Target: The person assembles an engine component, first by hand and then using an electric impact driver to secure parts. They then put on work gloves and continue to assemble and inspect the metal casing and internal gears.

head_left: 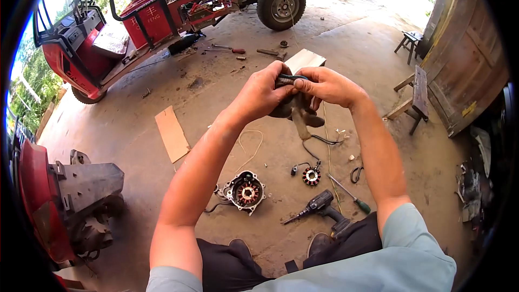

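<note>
Up in front of me, my left hand (264, 89) and my right hand (331, 86) are close together, both closed on a dirty grey-brown work glove (300, 116). Its dark cuff is pinched between my fingers, and the glove's fingers dangle below. On the floor beneath lies a round metal engine cover (258, 177) with a copper-wound stator (247, 193) inside. A second, loose stator (311, 176) with a wire lead sits to its right. Nearer my feet are a dark cordless drill (323, 203) and a screwdriver (361, 204) with a green handle.
A red cargo tricycle (141, 21) stands at the far left, its wheel (281, 5) near hand tools. Behind my hands is a pale wooden box (308, 58). Cardboard (172, 132) lies left. A wooden bench (419, 94) stands right; red machinery (43, 200) stands near left.
</note>
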Tool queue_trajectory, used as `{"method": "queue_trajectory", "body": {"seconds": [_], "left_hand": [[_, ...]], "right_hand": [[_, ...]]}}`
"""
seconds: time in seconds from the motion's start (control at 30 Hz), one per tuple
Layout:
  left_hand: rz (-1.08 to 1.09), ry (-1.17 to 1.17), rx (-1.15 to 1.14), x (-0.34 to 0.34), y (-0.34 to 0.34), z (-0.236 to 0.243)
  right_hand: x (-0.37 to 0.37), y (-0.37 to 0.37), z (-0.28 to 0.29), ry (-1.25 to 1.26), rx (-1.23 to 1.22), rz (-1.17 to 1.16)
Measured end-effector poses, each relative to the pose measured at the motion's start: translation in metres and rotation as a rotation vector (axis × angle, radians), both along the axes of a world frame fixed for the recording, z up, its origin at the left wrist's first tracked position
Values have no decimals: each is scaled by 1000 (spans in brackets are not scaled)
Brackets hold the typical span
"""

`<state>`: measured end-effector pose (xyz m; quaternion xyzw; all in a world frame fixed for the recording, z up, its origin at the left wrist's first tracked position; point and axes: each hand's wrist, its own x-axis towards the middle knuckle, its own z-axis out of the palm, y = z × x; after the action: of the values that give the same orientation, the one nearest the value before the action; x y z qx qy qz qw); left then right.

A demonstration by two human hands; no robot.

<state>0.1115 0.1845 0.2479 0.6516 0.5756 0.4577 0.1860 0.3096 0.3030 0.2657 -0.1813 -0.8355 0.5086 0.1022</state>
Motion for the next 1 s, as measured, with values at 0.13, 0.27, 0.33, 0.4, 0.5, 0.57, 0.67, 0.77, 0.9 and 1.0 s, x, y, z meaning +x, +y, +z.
{"method": "queue_trajectory", "body": {"seconds": [0.13,0.27,0.33,0.4,0.5,0.57,0.67,0.77,0.9,1.0], "left_hand": [[-211,-211,27,-1,11,-1],[-257,-519,35,-28,6,15],[-200,-572,97,-49,-4,16],[-147,-542,64,-67,-14,19],[-58,-481,18,-74,-17,26],[-48,-391,-25,-65,-18,28],[5,-112,-106,-28,-11,24],[45,-62,-210,-11,2,-2],[-56,-397,-252,-34,26,-26],[-93,-404,-244,-34,17,-20]], "right_hand": [[10,15,-16,206,-163,-16],[32,33,-16,418,-300,-77],[42,37,-17,553,-501,-85],[47,39,-14,561,-522,-114],[54,43,-16,675,-608,-187],[63,54,-18,612,-553,-193],[44,35,-12,448,-408,-291],[-9,-5,-23,259,-159,-402],[-44,-17,-39,345,91,-297],[-32,-17,-26,261,-81,-347]]}}
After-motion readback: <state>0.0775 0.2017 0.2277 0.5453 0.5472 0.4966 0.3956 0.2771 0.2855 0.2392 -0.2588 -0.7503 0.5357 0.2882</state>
